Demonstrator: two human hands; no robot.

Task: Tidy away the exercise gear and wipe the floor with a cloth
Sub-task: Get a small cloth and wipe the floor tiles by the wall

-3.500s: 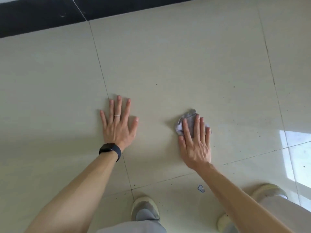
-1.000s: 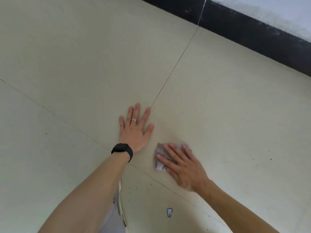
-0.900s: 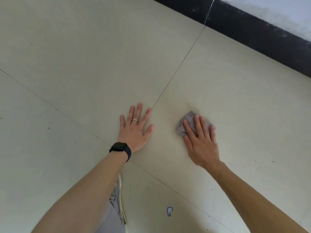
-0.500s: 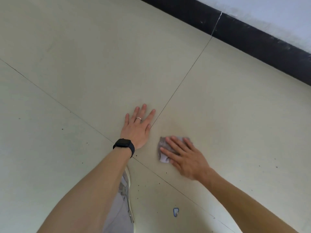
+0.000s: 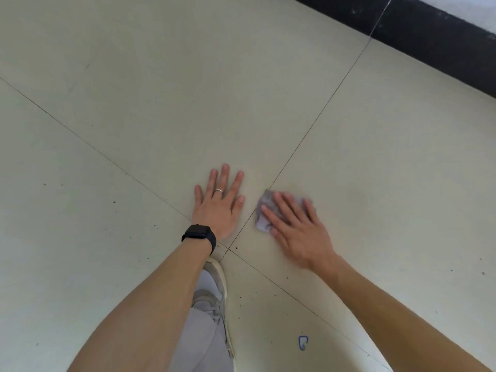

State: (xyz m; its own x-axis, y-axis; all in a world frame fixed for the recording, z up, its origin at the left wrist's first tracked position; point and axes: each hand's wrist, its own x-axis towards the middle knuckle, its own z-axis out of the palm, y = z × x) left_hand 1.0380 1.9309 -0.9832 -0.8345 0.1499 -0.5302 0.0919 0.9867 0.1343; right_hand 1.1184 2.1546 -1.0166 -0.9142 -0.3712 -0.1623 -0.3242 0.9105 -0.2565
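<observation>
A small grey-lilac cloth (image 5: 262, 214) lies bunched on the pale tiled floor (image 5: 134, 116), just right of a tile joint. My right hand (image 5: 294, 228) presses flat on it with straight fingers, covering most of it; the hand is motion-blurred. My left hand (image 5: 220, 204) rests flat on the floor to the left of the cloth, fingers spread, with a ring and a black watch at the wrist. No exercise gear is in view.
A black skirting strip (image 5: 429, 36) runs along the wall at the top right. My shoe and trouser leg (image 5: 210, 299) sit under my left forearm. A small blue clip-like object (image 5: 303, 342) lies on the floor near the bottom. Dark specks dot the tiles.
My right hand keeps sliding the cloth back and forth beside my left hand; half a second ago it was slightly lower. My left hand stays planted.
</observation>
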